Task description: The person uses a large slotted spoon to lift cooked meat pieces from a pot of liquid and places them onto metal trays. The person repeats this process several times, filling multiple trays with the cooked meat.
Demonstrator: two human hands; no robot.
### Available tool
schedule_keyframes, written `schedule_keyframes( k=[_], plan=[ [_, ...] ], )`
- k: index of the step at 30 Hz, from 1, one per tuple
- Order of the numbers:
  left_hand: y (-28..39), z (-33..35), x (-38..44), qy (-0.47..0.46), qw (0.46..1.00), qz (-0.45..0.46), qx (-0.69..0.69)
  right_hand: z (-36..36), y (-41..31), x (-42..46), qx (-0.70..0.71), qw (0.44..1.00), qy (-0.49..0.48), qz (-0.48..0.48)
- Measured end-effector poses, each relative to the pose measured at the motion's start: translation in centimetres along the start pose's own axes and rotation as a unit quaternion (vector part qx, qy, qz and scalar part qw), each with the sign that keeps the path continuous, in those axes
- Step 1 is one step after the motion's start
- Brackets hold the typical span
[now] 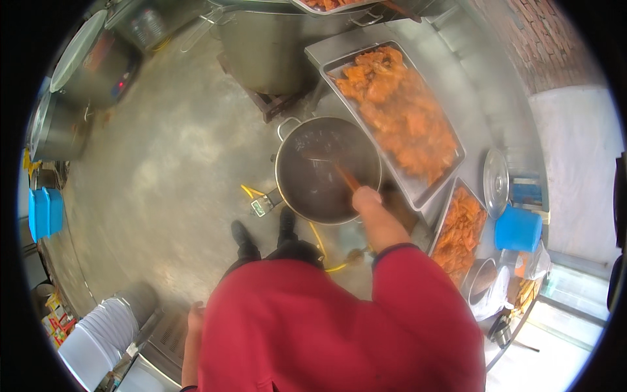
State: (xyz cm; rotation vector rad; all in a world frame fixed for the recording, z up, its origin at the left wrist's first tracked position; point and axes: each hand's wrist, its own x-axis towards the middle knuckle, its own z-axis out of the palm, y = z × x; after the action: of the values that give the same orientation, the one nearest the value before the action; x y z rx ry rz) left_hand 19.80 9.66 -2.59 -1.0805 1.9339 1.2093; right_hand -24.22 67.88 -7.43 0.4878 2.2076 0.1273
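Note:
My right hand (367, 198) is closed round the wooden handle (347, 176) of a stirring tool. Its far end dips into dark liquid in a large round metal pot (277, 181), so the head is mostly hidden. Steam blurs the view over the pot. Right of it, a long metal tray (343, 100) holds orange-brown cooked pieces, perhaps meat. My left hand (197, 309) hangs low at my side, partly hidden by my red sleeve and body; whether its fingers are closed on anything cannot be seen.
A tall metal pot (267, 54) stands on a low stand ahead. A second tray (441, 215), a metal lid (495, 183) and a blue container (518, 228) are at right. A device with a display (259, 207) and yellow hose (318, 238) lie near my feet. Stacked white tubs (98, 333) stand lower left.

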Motion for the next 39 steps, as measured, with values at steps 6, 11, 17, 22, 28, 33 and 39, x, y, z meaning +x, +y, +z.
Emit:
schedule_keyframes(
  k=[6, 11, 17, 22, 28, 33, 39],
  plan=[
    [-0.4, 1.6, -1.8, 0.076, 0.994, -0.001, -0.076, -3.9, 1.8, 0.5, -0.201, 0.963, -0.140, -0.107],
    [-7.2, 4.1, -3.0, 0.103, 0.984, -0.026, -0.146, -5.0, 0.2, 0.6, -0.289, 0.880, -0.335, -0.172],
    [-5.0, 7.3, -6.5, 0.120, 0.992, -0.042, 0.023, -0.9, 0.1, 0.2, 0.071, 0.886, -0.456, -0.028],
    [-5.3, 6.4, -7.3, 0.114, 0.992, -0.036, 0.041, 4.5, -2.4, -3.9, 0.506, 0.702, -0.500, -0.048],
    [-0.8, 0.9, -4.4, 0.095, 0.989, 0.034, 0.110, 7.8, -5.9, -1.8, 0.746, 0.352, -0.561, -0.065],
    [13.8, -1.5, -1.5, 0.005, 0.881, 0.105, 0.462, 8.9, -2.6, -4.9, 0.791, 0.248, -0.558, -0.042],
    [19.9, -2.4, 3.6, -0.035, 0.839, 0.315, 0.443, 11.8, 1.9, -10.2, 0.807, 0.142, -0.562, -0.111]
  ],
)
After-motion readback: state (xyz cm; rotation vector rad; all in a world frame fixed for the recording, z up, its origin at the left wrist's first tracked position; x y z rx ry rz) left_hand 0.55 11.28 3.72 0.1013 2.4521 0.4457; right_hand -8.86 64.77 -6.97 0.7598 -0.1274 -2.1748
